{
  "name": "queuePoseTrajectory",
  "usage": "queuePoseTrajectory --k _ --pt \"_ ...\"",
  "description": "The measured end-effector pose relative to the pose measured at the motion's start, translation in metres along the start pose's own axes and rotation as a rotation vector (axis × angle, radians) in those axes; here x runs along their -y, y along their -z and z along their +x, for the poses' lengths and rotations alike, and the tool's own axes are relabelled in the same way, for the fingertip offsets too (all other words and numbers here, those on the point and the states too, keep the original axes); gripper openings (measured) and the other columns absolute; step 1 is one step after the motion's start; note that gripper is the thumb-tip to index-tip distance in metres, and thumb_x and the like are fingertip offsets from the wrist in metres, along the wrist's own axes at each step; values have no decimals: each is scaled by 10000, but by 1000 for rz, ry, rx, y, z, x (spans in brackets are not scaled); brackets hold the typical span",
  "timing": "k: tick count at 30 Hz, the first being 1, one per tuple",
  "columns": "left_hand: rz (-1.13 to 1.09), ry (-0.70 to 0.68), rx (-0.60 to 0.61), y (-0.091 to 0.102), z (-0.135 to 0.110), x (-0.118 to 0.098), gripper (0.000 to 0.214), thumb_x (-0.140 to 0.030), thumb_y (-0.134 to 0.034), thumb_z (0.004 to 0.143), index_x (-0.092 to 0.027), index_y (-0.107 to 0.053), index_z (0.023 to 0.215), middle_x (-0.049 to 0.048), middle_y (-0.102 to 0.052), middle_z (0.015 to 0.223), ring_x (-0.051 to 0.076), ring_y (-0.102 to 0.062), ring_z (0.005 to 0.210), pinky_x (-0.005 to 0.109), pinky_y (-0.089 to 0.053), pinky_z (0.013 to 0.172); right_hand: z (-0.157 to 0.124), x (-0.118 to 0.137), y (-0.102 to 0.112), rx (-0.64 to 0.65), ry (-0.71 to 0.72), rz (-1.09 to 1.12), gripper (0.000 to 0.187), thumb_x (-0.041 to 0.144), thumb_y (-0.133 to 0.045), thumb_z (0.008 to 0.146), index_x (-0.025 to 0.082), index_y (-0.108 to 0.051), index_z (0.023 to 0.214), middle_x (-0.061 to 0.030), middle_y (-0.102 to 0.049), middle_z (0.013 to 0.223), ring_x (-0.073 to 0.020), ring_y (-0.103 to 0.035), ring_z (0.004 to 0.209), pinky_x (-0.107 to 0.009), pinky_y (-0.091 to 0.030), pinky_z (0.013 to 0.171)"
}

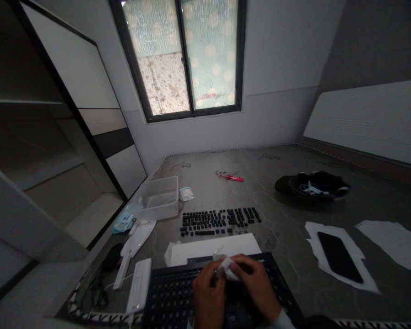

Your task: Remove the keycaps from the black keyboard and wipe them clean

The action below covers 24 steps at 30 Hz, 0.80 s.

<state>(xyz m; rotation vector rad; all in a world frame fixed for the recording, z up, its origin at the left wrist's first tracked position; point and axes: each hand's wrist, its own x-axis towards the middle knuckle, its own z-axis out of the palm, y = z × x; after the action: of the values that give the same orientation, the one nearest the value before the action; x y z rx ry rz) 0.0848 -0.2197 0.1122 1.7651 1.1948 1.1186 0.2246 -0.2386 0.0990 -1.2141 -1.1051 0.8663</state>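
Note:
My left hand (208, 290) and my right hand (255, 283) are close together, fingers pinched on a crumpled white tissue (230, 269). A thin white tip (218, 250) sticks up just beyond the fingers; I cannot make out what it belongs to. Under both hands lies a black keyboard (171, 292) whose keycaps are off across much of its face. Behind it is a white sheet or board (208, 247). Loose black keycaps (205, 220) are laid out in keyboard order farther back. The hands hide the middle of the keyboard.
On the left are a clear plastic bin (160, 199), a blue packet (125, 221), a white power strip (139, 283) and dark cables (99, 292). A small packet (187, 193) and a red tool (231, 177) lie behind. Rightward are a black cap (311, 188) and a phone (339, 256) on paper.

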Motion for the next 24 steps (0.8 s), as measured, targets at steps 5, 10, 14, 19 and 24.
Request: queuePoseTrajectory --k 5,10,14,19,24 --pt "72 34 -21 -4 -1 1 162 -250 -569 812 -217 -725 841 -1 -699 651 153 -620 542 220 -485 549 1 -3 0 -81 -3 -36 401 596 -696 729 204 -774 756 -59 -742 747 -243 -682 736 -299 -541 707" --pt "88 40 -40 -5 -3 5 132 -268 -593 814 -223 -713 844 -18 -656 579 149 -616 516 218 -483 564 1 -4 -2 -98 22 -41 362 556 -682 765 203 -764 763 -71 -743 796 -245 -681 779 -300 -534 736" --pt "29 70 -58 -5 -4 7 147 -287 -589 817 -213 -707 864 -34 -612 521 137 -583 454 211 -470 519 1 -4 -1 -58 40 1 276 479 -700 781 216 -782 805 -77 -749 848 -246 -687 829 -310 -530 781" --pt "-55 99 -115 -6 -5 7 172 -301 -618 794 -204 -710 902 -46 -590 505 121 -540 412 200 -447 466 2 -3 0 -4 49 25 248 466 -720 765 237 -794 826 -80 -754 858 -253 -690 846 -329 -533 803" --pt "-89 107 -64 -5 -3 6 199 -291 -605 804 -205 -717 944 -12 -686 671 113 -554 436 201 -464 466 1 -6 1 20 43 63 299 500 -707 770 231 -789 872 -79 -746 866 -248 -684 849 -324 -528 799"
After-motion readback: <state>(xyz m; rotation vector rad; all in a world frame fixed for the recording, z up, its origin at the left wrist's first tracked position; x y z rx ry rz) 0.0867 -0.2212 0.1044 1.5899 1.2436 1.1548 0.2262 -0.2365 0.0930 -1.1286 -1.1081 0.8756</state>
